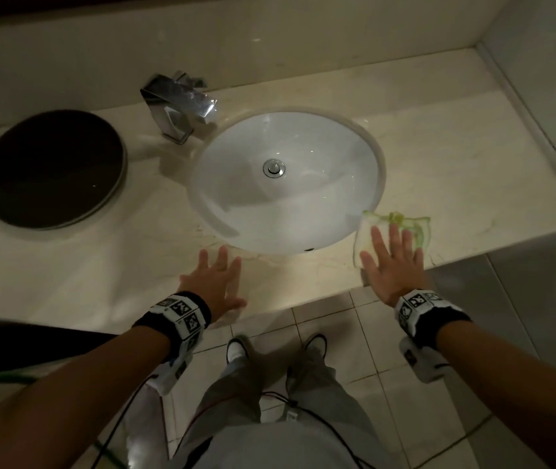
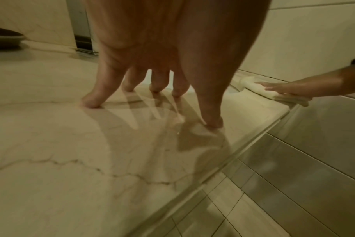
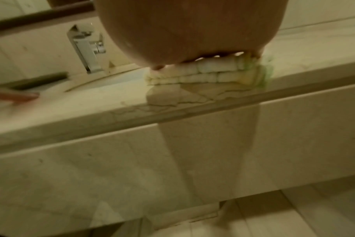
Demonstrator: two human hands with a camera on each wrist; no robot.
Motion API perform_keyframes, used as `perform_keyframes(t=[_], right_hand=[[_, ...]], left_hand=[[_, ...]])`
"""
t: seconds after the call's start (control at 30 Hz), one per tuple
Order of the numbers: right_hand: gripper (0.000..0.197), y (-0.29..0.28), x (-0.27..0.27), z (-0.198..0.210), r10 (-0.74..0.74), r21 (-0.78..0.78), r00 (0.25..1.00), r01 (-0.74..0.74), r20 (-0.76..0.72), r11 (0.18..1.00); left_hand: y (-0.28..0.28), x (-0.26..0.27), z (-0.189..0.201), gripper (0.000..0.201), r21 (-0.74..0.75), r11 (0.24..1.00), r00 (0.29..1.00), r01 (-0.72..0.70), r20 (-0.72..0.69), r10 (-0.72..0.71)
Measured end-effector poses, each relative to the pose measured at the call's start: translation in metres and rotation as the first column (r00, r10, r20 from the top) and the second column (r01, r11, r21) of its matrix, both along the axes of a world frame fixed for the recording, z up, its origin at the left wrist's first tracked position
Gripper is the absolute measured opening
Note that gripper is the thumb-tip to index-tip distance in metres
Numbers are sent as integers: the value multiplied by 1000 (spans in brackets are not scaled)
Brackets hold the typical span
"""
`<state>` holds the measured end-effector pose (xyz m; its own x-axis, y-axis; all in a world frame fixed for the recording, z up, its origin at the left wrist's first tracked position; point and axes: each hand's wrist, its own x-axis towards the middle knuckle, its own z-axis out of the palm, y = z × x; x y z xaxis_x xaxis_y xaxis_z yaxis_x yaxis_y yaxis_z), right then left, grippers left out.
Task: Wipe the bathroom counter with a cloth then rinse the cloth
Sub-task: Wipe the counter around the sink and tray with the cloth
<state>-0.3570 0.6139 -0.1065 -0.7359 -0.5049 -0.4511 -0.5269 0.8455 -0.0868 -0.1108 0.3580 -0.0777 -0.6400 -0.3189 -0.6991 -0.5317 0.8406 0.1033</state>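
Fingers [image 1: 392, 239] of my right hand [image 1: 393, 265] lie flat, pressing the cloth [image 1: 368, 231] onto the table [image 1: 456, 170] beside the sink [image 1: 286, 181]; left hand [image 1: 215, 279] braces, fingers spread. I'd keep even pressure, sweeping outward.

Marble counter [image 1: 100, 265]: cloth [image 1: 364, 231], dark tray [image 1: 53, 167].

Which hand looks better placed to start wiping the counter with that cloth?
The right hand: its flat fingers already press on the cloth beside the sink. The left hand rests fingertips on bare counter, away from it.
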Motion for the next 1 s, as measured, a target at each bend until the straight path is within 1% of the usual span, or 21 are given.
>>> perform_keyframes(t=[0.07, 0.13, 0.23, 0.33, 0.37, 0.43, 0.5, 0.57, 0.6, 0.73, 0.83, 0.9, 1.0], right_hand=[[62, -10, 11, -2, -49, -18, 999, 48, -7, 999], [63, -18, 25, -4, -53, -32, 998, 52, -27, 998], [66, -30, 49, -5, 82, -72, 996, -85, -44, 994], [69, -44, 78, -7, 255, -86, 966, -258, -49, 962], [69, -45, 84, -7, 289, -85, 956, -293, -55, 952], [69, -44, 83, -6, 316, -126, 946, -322, -64, 938], [68, -34, 71, -7, 367, -162, 929, -370, -51, 915], [67, -21, 57, -8, 407, -194, 911, -412, -65, 890], [66, -14, 51, -8, 411, -200, 909, -416, -69, 887], [66, 19, 11, -13, 368, -175, 926, -377, -83, 910], [68, 50, -29, -10, 290, -146, 954, -299, -82, 943], [74, 70, -60, -7, 217, -109, 972, -226, -88, 968], [80, 91, -93, -4, 93, -55, 994, -96, -60, 994]], left_hand=[[0, -1, -3, 95, 8, 1000, 1000, -29, -2, 29], [0, -3, -4, 95, 13, 998, 998, -56, 14, 56], [0, -7, 1, 88, 7, 998, 998, -67, 22, 66], [2, -9, 10, 78, 37, 991, 992, -127, 0, 127], [4, -10, 13, 75, 36, 989, 989, -145, -4, 145], [9, -15, 18, 68, -7, 987, 987, -159, -25, 158], [17, -28, 22, 58, -53, 984, 982, -172, -92, 167], [30, -49, 24, 52, -39, 983, 972, -177, -163, 168], [39, -62, 25, 52, -16, 988, 971, -156, -185, 150], [77, -120, 26, 58, 82, 995, 972, 47, -234, -27], [100, -154, 27, 62, 86, 976, 954, 200, -243, -174], [109, -172, 25, 67, 71, 962, 945, 262, -223, -241], [119, -191, 17, 76, 69, 955, 951, 290, -138, -279]])
